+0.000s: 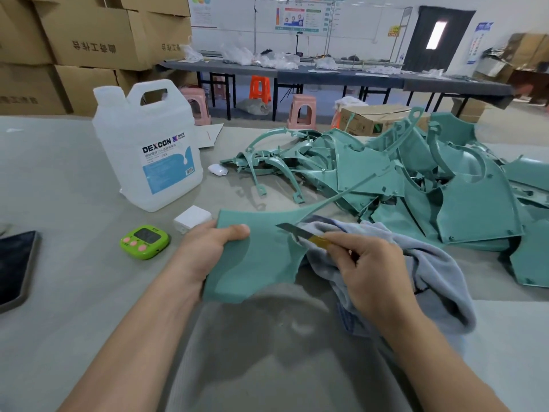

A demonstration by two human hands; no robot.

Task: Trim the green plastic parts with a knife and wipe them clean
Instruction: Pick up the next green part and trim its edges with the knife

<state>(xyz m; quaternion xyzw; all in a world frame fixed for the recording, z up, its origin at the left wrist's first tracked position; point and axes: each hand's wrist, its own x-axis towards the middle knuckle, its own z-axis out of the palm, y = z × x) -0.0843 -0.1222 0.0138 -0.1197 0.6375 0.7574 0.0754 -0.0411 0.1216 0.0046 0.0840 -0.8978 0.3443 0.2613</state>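
My left hand grips the left edge of a flat green plastic part, thumb on top, holding it above the table's near edge. A thin sprue runs from the part's far corner up to the right. My right hand pinches a utility knife with a yellow body; its blade lies against the part's curved right edge. A grey-blue cloth is bunched under and behind my right hand. A large heap of green plastic parts covers the table to the right.
A white DEXCON jug stands at the left-centre of the grey table. In front of it are a green timer and a small white box. A dark phone lies at the left edge. Cardboard boxes stack behind.
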